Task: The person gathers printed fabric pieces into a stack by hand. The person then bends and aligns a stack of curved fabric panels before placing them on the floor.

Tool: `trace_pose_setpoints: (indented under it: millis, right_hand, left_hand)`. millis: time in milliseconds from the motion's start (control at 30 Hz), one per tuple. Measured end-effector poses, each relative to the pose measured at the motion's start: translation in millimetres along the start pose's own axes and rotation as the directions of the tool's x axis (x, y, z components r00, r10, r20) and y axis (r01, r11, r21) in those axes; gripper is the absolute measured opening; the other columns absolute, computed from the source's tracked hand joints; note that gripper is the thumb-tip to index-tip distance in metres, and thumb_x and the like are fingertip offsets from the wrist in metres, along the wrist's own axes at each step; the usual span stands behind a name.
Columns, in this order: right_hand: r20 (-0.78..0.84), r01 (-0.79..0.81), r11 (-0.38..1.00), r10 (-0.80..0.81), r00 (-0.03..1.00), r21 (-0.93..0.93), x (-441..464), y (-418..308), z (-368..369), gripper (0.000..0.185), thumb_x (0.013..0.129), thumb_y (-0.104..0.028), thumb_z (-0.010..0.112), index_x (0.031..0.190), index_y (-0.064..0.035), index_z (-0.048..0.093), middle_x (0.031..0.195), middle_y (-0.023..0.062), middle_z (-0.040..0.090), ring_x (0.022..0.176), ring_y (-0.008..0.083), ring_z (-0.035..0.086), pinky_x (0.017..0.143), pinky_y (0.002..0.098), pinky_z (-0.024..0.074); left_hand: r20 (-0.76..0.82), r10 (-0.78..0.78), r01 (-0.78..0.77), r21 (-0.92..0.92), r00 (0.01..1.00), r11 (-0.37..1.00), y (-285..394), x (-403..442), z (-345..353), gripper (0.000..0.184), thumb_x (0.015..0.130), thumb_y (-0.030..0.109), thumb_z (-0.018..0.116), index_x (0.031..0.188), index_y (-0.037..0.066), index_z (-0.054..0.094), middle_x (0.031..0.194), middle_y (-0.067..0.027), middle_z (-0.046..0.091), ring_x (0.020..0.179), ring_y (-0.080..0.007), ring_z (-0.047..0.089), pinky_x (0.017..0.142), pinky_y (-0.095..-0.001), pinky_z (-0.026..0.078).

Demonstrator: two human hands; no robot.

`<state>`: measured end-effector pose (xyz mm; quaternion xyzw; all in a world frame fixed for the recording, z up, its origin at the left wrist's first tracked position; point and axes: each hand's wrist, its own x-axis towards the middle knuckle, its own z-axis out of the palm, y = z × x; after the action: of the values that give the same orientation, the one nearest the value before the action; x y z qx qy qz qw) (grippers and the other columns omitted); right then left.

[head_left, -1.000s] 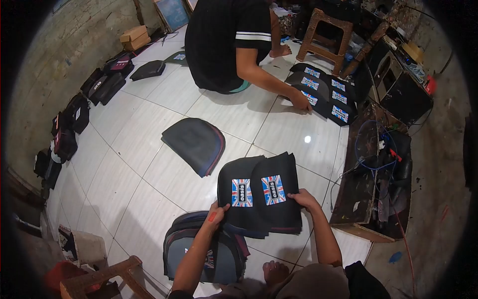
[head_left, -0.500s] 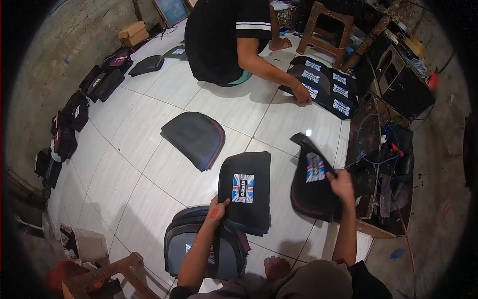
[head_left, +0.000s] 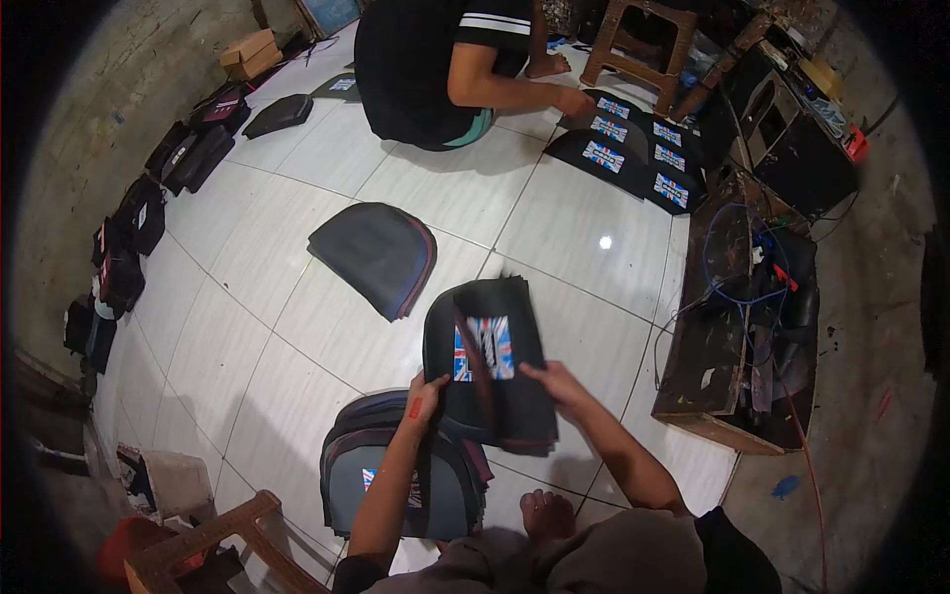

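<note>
My left hand (head_left: 426, 396) grips the left edge of a black dome-shaped fabric panel with a Union Jack print. In my right hand (head_left: 556, 384) are further black printed panels (head_left: 524, 411), held at their right edge and lying over the left-hand one, so the two prints overlap. These panels look blurred, and a dark red edge crosses the print. Beneath my left forearm, a thick pile of grey and black panels (head_left: 346, 485) rests on the floor. A plain dark grey stack (head_left: 371, 252) with blue and red edges lies farther forward.
Ahead, a crouching person in black (head_left: 421, 79) reaches a hand (head_left: 572, 101) toward printed panels (head_left: 604, 156) laid on the tiles. Dark pouches (head_left: 193, 158) line the left wall. A wooden cabinet (head_left: 703, 386) stands right; a brown stool (head_left: 213, 540) is near left.
My right hand has brought its panels leftward from the right side onto the panel in my left hand. The other person's hand has drawn back from the laid-out panels' near edge.
</note>
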<state>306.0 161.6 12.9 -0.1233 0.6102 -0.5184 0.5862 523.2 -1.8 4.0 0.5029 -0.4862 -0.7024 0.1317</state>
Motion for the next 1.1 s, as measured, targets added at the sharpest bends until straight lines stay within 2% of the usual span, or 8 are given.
trace_pose_setpoints:
  millis: [233, 367, 500, 633, 700, 833, 967, 1100]
  right_hand:
    - [-0.016, -0.067, 0.989, 0.066, 0.998, -0.135, 22.9, 28.3, 4.0, 0.041, 0.097, -0.031, 0.062, 0.116, 0.0055, 0.063, 0.103, 0.0126, 0.071, 0.092, 0.0207, 0.067, 0.084, 0.0337, 0.05]
    - [-0.086, 0.04, 0.948, -0.071, 0.994, -0.316, 30.8, 48.0, 1.4, 0.046, 0.096, -0.035, 0.062, 0.113, 0.0079, 0.063, 0.101, 0.0194, 0.071, 0.092, 0.0296, 0.068, 0.084, 0.0386, 0.0508]
    - [-0.16, -0.045, 0.789, -0.068, 0.985, -0.613, 7.8, 10.8, 19.5, 0.068, 0.09, -0.055, 0.061, 0.104, 0.011, 0.064, 0.099, 0.0264, 0.069, 0.095, 0.0361, 0.068, 0.083, 0.0434, 0.0516]
    - [-0.123, -0.174, 0.837, 0.129, 0.984, -0.519, -6.6, -29.4, 11.4, 0.071, 0.086, -0.067, 0.06, 0.083, 0.0035, 0.07, 0.072, 0.01, 0.067, 0.056, 0.0185, 0.064, 0.049, 0.0295, 0.0502]
    - [-0.039, -0.164, 0.948, 0.159, 0.986, -0.274, -11.6, -27.3, -3.0, 0.071, 0.089, -0.064, 0.057, 0.109, 0.0029, 0.064, 0.087, 0.0125, 0.07, 0.063, 0.0202, 0.069, 0.053, 0.0294, 0.0557]
    - [0.092, -0.034, 0.98, 0.052, 0.994, -0.194, -25.7, -18.3, -20.8, 0.064, 0.098, -0.057, 0.046, 0.132, -0.0038, 0.053, 0.114, 0.0116, 0.066, 0.089, 0.0189, 0.069, 0.062, 0.0304, 0.0576]
    - [0.434, -0.085, 0.93, -0.085, 0.897, 0.358, -51.4, -22.9, 7.4, 0.059, 0.1, -0.051, 0.045, 0.135, -0.0032, 0.05, 0.123, 0.011, 0.063, 0.112, 0.0185, 0.061, 0.085, 0.0302, 0.0526]
    - [0.58, -0.126, 0.967, 0.233, 0.78, -0.22, -32.4, 16.9, 46.8, 0.054, 0.102, -0.049, 0.042, 0.127, -0.0028, 0.055, 0.114, 0.0131, 0.067, 0.097, 0.0219, 0.068, 0.085, 0.0379, 0.0539]
  left_hand:
    - [0.019, 0.052, -0.051, -0.073, 0.998, 0.996, -37.7, 30.8, -15.1, 0.048, 0.098, 0.028, 0.048, 0.136, -0.003, 0.05, 0.124, -0.016, 0.063, 0.11, -0.0274, 0.062, 0.098, -0.0337, 0.048]
    - [0.098, 0.01, 0.039, -0.481, 0.995, 0.876, 23.8, -16.0, 11.6, 0.057, 0.097, 0.032, 0.054, 0.141, -0.003, 0.045, 0.135, -0.0137, 0.058, 0.12, -0.028, 0.057, 0.106, -0.0367, 0.041]
    - [0.051, 0.435, -0.384, 0.567, 0.899, 0.728, -1.7, -1.2, 11.3, 0.063, 0.085, 0.021, 0.071, 0.139, 0.0, 0.048, 0.131, -0.0242, 0.059, 0.119, -0.0332, 0.058, 0.103, -0.0378, 0.043]
    - [0.188, 0.279, -0.336, 0.481, 0.942, 0.81, 74.8, -36.8, 5.9, 0.048, 0.084, 0.013, 0.068, 0.127, -0.005, 0.056, 0.118, -0.024, 0.065, 0.111, -0.0367, 0.062, 0.097, -0.0378, 0.047]
    - [0.276, 0.342, -0.407, 0.225, 0.898, 0.886, 87.2, -48.2, -17.7, 0.051, 0.085, 0.017, 0.073, 0.129, -0.002, 0.056, 0.12, -0.0162, 0.065, 0.107, -0.0258, 0.062, 0.097, -0.0344, 0.047]
    - [0.326, 0.116, -0.174, 0.154, 0.938, 0.973, 150.3, -101.0, -96.5, 0.057, 0.078, 0.012, 0.082, 0.128, -0.002, 0.057, 0.118, -0.0112, 0.064, 0.109, -0.0164, 0.06, 0.094, -0.0287, 0.05]
    - [0.371, -0.017, -0.148, 0.411, 0.929, 0.9, 162.9, -113.9, -174.1, 0.046, 0.08, 0.01, 0.079, 0.122, -0.001, 0.063, 0.106, -0.0079, 0.071, 0.094, -0.0141, 0.065, 0.083, -0.0269, 0.053]
    - [0.465, -0.535, 0.118, 0.667, 0.706, 0.735, 110.7, -82.2, -207.6, 0.05, 0.077, 0.012, 0.082, 0.119, -0.005, 0.062, 0.106, -0.0131, 0.071, 0.094, -0.0188, 0.066, 0.083, -0.0307, 0.055]
